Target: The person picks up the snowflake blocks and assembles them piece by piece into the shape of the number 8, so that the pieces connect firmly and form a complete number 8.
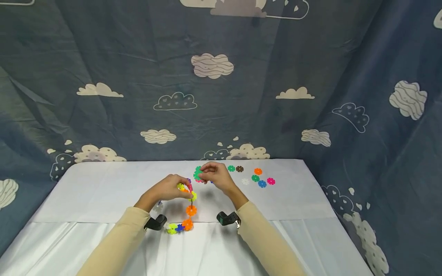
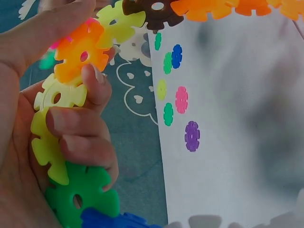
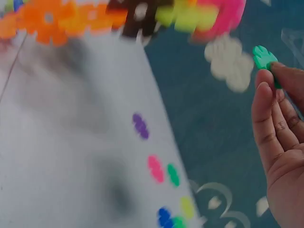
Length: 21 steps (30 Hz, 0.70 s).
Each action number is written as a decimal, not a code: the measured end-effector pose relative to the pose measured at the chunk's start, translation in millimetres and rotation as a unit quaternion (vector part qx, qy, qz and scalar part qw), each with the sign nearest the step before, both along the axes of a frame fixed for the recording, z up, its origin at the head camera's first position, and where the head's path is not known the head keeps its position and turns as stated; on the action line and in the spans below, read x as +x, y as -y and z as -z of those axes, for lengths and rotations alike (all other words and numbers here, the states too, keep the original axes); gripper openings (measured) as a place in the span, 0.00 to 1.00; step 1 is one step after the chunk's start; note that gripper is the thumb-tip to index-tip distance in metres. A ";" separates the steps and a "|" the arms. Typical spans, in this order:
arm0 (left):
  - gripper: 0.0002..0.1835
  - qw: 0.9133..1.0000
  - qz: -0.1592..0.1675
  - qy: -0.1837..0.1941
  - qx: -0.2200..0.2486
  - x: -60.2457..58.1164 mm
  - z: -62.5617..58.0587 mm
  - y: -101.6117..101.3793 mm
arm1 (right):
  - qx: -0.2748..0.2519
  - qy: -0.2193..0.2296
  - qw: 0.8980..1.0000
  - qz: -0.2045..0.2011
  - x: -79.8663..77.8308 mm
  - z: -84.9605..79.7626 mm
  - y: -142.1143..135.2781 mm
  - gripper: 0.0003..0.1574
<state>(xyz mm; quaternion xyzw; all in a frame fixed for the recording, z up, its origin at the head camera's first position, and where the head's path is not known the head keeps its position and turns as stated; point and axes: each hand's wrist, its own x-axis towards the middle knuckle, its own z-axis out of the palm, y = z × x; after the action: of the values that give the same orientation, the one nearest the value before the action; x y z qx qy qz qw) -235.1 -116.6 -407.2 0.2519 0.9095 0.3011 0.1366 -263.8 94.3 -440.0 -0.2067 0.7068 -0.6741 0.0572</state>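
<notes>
A chain of interlocked plastic snowflake discs (image 1: pixel 187 224) in orange, yellow, blue and other colours hangs from my left hand (image 1: pixel 170 188), its lower end curving to the left by the tabletop. In the left wrist view, curled fingers grip yellow discs (image 2: pixel 49 142) of that chain, with a green disc (image 2: pixel 88 190) and a blue one (image 2: pixel 121 221) below. An orange disc (image 2: pixel 80 52) is near the thumb. To the right and slightly higher, my right hand (image 1: pixel 218 176) pinches a single green disc (image 3: pixel 264 58) between thumb and index finger, apart from the chain.
Loose discs lie toward the back of the white-covered table (image 1: pixel 293 203), among them brown (image 1: pixel 239 168), orange (image 1: pixel 258 171), blue (image 1: pixel 262 184), pink (image 1: pixel 271 181) and white (image 1: pixel 245 181). A dark cloud-patterned curtain (image 1: pixel 241 115) hangs behind the table.
</notes>
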 end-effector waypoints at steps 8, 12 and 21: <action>0.14 1.000 0.003 -0.008 0.003 1.8 -1.0 1.2 | 0.075 -0.091 0.992 -0.045 13.6 -18.9 8.2 0.09; 0.16 1.000 -0.006 -0.003 0.007 2.3 -0.5 1.0 | 0.100 -0.107 0.988 -0.042 15.8 -20.7 9.4 0.09; 0.14 0.999 0.007 0.021 0.034 1.0 3.7 -0.4 | 0.147 -0.132 0.976 -0.096 16.7 -26.0 9.0 0.12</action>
<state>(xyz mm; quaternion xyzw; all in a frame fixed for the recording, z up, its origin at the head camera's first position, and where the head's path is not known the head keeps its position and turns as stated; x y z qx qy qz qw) -234.1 -116.2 -410.9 0.2565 0.8939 0.3359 0.1495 -247.1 85.3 -414.0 -0.3502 0.7761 -0.5212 0.0578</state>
